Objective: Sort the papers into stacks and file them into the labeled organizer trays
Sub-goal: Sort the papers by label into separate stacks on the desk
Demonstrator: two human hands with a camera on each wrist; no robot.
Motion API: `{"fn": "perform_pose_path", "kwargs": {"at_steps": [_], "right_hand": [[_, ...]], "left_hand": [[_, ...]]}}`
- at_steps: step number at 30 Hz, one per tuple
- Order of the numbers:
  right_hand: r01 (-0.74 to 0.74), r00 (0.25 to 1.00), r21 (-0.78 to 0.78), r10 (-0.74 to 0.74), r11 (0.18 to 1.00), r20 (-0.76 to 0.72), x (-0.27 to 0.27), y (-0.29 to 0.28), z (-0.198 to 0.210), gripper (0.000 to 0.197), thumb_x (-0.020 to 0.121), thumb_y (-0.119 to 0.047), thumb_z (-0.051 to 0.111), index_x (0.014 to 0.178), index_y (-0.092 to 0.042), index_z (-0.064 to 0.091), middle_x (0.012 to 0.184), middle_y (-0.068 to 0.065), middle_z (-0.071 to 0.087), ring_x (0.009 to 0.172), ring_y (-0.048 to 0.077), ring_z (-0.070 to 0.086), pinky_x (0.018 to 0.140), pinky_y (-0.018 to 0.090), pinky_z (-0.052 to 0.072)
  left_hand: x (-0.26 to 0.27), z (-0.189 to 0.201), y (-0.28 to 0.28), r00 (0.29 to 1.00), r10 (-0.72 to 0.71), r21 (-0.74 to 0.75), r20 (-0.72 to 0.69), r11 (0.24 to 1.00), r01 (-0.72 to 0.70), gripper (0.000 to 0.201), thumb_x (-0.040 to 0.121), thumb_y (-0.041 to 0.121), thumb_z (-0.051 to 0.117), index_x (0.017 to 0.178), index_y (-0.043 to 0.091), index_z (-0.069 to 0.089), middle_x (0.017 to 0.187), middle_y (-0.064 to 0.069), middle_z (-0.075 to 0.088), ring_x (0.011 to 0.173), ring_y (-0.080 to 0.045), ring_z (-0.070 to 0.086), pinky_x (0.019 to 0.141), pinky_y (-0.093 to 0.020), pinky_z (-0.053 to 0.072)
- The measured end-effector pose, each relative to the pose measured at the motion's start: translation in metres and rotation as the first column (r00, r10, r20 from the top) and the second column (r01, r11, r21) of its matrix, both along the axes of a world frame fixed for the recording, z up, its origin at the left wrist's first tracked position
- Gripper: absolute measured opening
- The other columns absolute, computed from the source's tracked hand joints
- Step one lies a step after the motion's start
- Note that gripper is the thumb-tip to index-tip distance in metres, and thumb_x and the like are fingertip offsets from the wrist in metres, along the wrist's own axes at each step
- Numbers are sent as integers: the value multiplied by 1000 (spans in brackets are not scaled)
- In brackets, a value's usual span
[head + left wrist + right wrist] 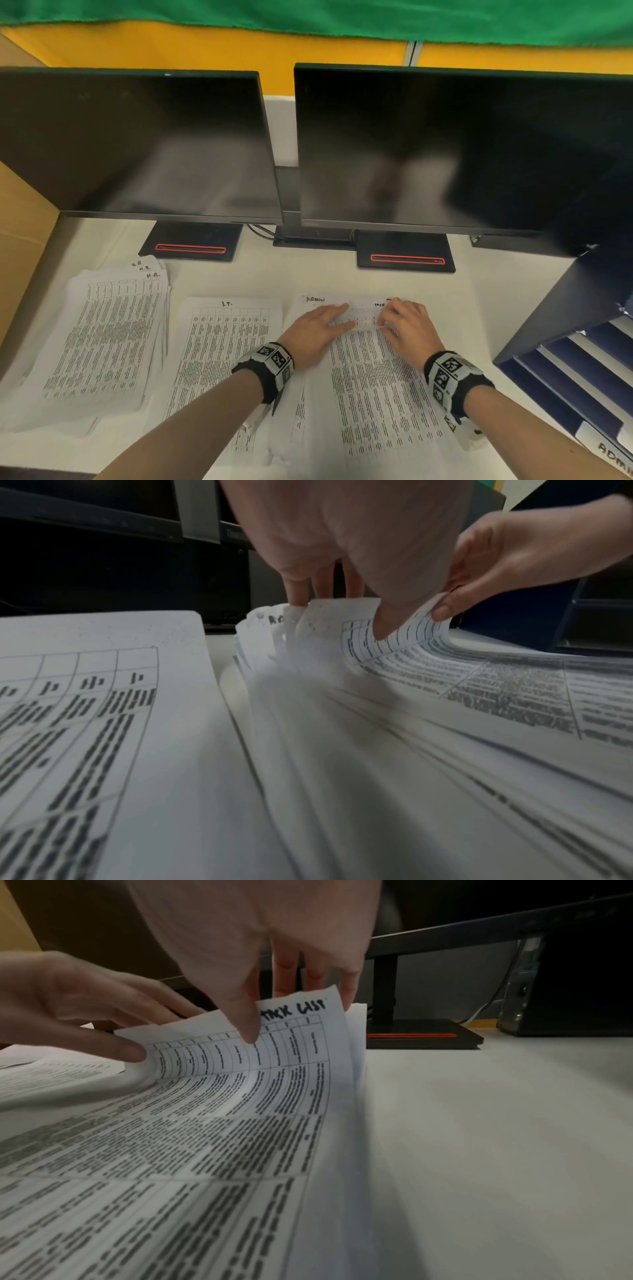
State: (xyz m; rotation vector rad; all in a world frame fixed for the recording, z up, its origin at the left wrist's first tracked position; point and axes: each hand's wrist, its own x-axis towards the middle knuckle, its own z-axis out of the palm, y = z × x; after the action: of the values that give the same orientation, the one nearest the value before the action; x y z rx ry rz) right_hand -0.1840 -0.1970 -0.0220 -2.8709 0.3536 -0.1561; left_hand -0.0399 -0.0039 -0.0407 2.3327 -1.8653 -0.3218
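Three paper stacks lie on the white desk: one marked H.R. [106,335] at left, one marked I.T. [222,349] in the middle, and one marked Admin [373,383] at right. On the right stack, the top sheet [364,315] [294,1047], headed "TASK LIST", has its far edge curled up. My left hand [337,317] [342,610] pinches that edge at its left, thumb in front and fingers behind. My right hand [388,318] [270,1010] pinches the same edge at its right. The dark blue organizer [582,342] stands at the right, with a tray label reading ADMIN [613,455].
Two dark monitors [137,144] [445,147] stand behind the papers, each on a black base with a red stripe [190,248] [406,258]. A cardboard box wall [24,240] borders the desk's left. Bare desk [479,308] lies between the right stack and the organizer.
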Motion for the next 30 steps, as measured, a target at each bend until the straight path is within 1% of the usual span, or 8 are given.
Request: {"fn": "perform_pose_path", "kwargs": {"at_steps": [8, 11, 14, 17, 19, 23, 26, 30], "right_hand": [[-12, 997, -39, 15, 999, 73, 0, 4, -6, 25, 65, -13, 79, 75, -25, 59, 113, -1, 64, 106, 21, 56, 99, 38, 25], [-12, 995, -41, 16, 999, 94, -5, 5, -4, 23, 63, -13, 78, 75, -23, 60, 110, 5, 57, 106, 22, 44, 93, 40, 32], [-40, 994, -21, 42, 999, 105, -9, 5, -3, 25, 61, -10, 79, 73, -22, 61, 109, 5, 57, 107, 20, 39, 88, 45, 41], [-45, 994, 14, 44, 999, 96, -7, 4, -3, 24, 63, -8, 76, 74, -22, 59, 118, 3, 58, 113, 19, 37, 93, 44, 36], [-52, 995, -4, 52, 999, 80, -5, 3, -5, 24, 64, -9, 75, 74, -23, 59, 124, 2, 57, 116, 19, 37, 97, 40, 27], [-42, 999, -18, 42, 999, 32, -1, 3, -6, 24, 64, -12, 77, 73, -25, 58, 119, -4, 63, 114, 23, 51, 101, 40, 18], [-11, 1000, 16, 11, 1000, 12, 0, 3, -6, 19, 71, -13, 71, 76, -26, 58, 93, -9, 66, 101, 18, 58, 104, 40, 14], [3, 1000, 48, -3, 999, -1, -1, 4, -3, 12, 81, -15, 62, 78, -25, 57, 82, -13, 62, 85, 11, 59, 107, 37, 12]], "left_hand": [[-3, 2, 6, 999, -4, -152, -43, 988, -2, 39, 94, 32, 39, 129, 23, 54, 141, -5, 48, 134, -25, 36, 114, -38, 23], [-1, 17, 3, 954, 155, -132, -259, 972, -193, 48, 96, 45, 29, 105, 18, 67, 118, -2, 62, 110, -17, 51, 103, -36, 36], [18, 32, -6, 813, 330, 29, -479, 932, -361, 46, 98, 39, 34, 86, 14, 70, 95, -3, 67, 84, -18, 59, 81, -31, 44], [35, 37, -9, 775, 363, 109, -517, 926, -361, 15, 89, 14, 55, 95, 13, 68, 94, 1, 67, 81, -14, 58, 69, -17, 41], [38, 39, -9, 766, 365, 121, -530, 926, -358, 16, 82, 6, 63, 95, 14, 63, 81, 4, 64, 75, -11, 57, 64, -13, 40], [30, 41, -11, 780, 329, 121, -532, 941, -315, 20, 77, 14, 73, 90, 19, 59, 72, 5, 63, 64, -7, 57, 62, -19, 47], [23, 39, -11, 781, 335, 121, -527, 939, -321, 21, 75, 17, 74, 92, 20, 62, 69, 7, 63, 60, -3, 56, 56, -16, 43], [19, 41, -13, 620, 431, 170, -655, 884, -435, 30, 85, 31, 66, 111, 19, 57, 80, -8, 70, 63, -12, 64, 60, -22, 54]]}}
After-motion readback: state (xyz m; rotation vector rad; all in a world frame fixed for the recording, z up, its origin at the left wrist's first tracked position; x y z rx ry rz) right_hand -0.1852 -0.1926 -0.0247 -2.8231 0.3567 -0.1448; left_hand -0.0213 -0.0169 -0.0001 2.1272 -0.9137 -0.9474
